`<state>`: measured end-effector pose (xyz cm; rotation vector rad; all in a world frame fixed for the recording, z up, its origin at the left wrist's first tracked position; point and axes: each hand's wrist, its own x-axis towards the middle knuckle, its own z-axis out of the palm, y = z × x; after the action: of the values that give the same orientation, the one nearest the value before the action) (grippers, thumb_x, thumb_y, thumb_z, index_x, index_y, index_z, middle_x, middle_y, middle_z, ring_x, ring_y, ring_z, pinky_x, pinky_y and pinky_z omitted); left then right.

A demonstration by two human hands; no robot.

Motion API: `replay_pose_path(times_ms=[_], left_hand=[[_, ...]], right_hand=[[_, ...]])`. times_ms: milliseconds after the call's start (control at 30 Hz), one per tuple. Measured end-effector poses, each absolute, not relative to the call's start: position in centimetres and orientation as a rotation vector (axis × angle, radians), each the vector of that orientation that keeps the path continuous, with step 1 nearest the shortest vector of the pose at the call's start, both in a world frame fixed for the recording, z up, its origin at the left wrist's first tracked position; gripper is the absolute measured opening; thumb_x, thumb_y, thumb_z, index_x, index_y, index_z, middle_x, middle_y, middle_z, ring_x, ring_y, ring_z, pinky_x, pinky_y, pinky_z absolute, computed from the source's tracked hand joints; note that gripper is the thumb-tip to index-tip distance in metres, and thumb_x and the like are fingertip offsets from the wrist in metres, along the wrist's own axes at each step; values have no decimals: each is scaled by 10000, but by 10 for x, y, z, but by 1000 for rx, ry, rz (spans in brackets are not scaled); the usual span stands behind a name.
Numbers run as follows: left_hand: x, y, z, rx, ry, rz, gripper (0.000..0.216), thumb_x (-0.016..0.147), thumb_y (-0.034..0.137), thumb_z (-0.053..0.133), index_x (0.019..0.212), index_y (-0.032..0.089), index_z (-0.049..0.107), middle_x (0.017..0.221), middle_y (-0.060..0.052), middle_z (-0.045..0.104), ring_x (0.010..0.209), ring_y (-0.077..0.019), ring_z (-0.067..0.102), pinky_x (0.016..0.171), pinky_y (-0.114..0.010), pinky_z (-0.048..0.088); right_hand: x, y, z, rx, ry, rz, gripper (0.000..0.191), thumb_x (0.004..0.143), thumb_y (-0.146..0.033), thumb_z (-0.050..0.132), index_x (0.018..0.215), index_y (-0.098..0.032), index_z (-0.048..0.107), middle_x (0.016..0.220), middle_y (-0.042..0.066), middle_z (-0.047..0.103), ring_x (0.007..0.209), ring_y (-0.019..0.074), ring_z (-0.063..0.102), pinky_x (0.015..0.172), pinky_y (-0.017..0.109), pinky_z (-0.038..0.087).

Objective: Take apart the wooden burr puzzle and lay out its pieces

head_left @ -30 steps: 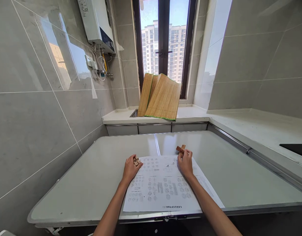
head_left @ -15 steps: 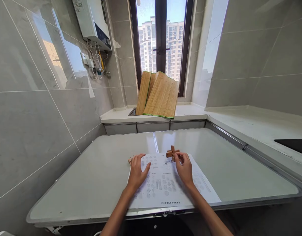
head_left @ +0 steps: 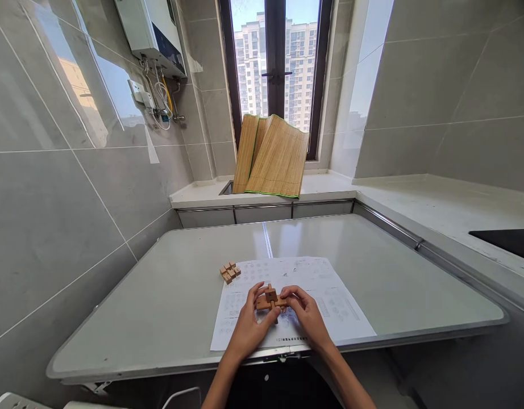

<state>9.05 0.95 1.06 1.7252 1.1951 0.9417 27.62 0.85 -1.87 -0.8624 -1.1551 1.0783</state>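
The wooden cross puzzle (head_left: 270, 299) sits just above the near half of the printed sheet (head_left: 330, 295). Its long bar runs left-right, w/ a short post upright thru the centre. Your left hand (head_left: 248, 329) pinches the left end and your right hand (head_left: 308, 319) the right end. The fingers (head_left: 290, 292) of both are closed on the wood, so neither hand is nearer. Tan, notched, blocky. Loose wooden pieces (head_left: 230, 272) lie at the sheet's far-left corner, on the surface (head_left: 168, 307).
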Motion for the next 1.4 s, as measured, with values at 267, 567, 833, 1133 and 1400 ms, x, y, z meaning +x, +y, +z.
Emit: replay_pose_path(times_ms=[267, 567, 833, 1133, 1400], left_hand=[[89, -4, -2, 1750, 1294, 910, 776, 871, 479, 743, 1552, 303, 417, 1597, -96, 501, 1495, -328, 447, 1244, -538, 344], [91, -5, -6, 1798, 1275, 955, 634, 857, 416, 762, 1448, 307, 560, 1487, -63, 621, 1392, -305, 565, 1200, -481, 421], [90, -3, -11, 1857, 1273, 1018, 580, 827, 402, 797, 1370, 287, 630, 1427, -68, 661, 1342, -307, 604, 1170, -476, 460], [91, -6, 0, 1878, 1253, 1040, 339, 1000, 473, 563, 1248, 284, 696, 1286, -58, 722, 1215, -268, 669, 1067, -406, 527], [89, -6, -4, 1848, 1285, 1034, 325, 992, 458, 565, 1224, 274, 699, 1233, -53, 761, 1150, -273, 704, 1025, -406, 543]], right_hand=[[278, 7, -24, -951, -1153, 1165, 155, 846, -361, 630, 872, -223, 695, 854, 39, 698, 714, 229, 635, 789, 370, 542], [276, 0, -23, -1021, -1161, 1133, 209, 867, -434, 629, 902, -236, 686, 891, 36, 705, 754, 225, 631, 776, 343, 528], [275, 0, -27, -1066, -1166, 1110, 274, 917, -474, 615, 1029, -230, 670, 701, -10, 659, 740, 228, 647, 799, 349, 507], [277, 0, -30, -1082, -1192, 1084, 315, 931, -522, 605, 1009, -230, 691, 801, 28, 709, 765, 241, 652, 755, 342, 505], [277, 1, -32, -1077, -1200, 1062, 289, 928, -486, 600, 993, -222, 698, 858, 41, 730, 784, 238, 660, 780, 345, 506]])
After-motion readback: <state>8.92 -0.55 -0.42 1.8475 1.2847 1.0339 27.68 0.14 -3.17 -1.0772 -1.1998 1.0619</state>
